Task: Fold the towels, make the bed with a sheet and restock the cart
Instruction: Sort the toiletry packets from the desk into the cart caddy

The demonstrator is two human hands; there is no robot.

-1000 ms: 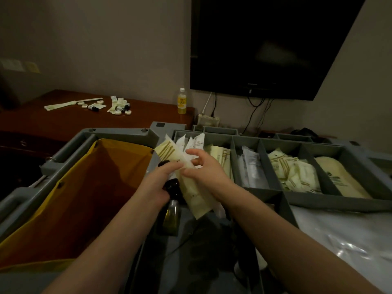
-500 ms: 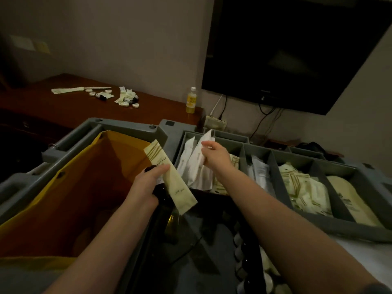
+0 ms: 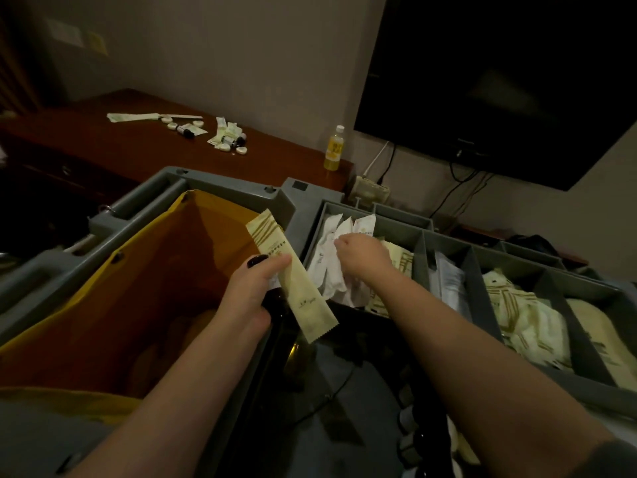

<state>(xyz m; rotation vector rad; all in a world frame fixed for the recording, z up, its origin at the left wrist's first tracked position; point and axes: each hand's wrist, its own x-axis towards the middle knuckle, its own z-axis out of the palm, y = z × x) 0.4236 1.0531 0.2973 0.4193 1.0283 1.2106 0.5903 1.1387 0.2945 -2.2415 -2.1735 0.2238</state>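
Head view: left hand point(image 3: 251, 288) grips a long flat cream sachet point(image 3: 300, 291) and a dark glossy bottle point(image 3: 279, 305). Right hand point(image 3: 362, 253) pinches crinkly white packets point(image 3: 331, 270) in a grey cart point(image 3: 220, 191) compartment, beside a yellow bag point(image 3: 138, 288).

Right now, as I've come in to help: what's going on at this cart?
A person is restocking the cart. Their left hand holds a long cream packet and a dark bottle. Their right hand holds white packets standing in the leftmost compartment of the grey tray. The other compartments hold more packets.
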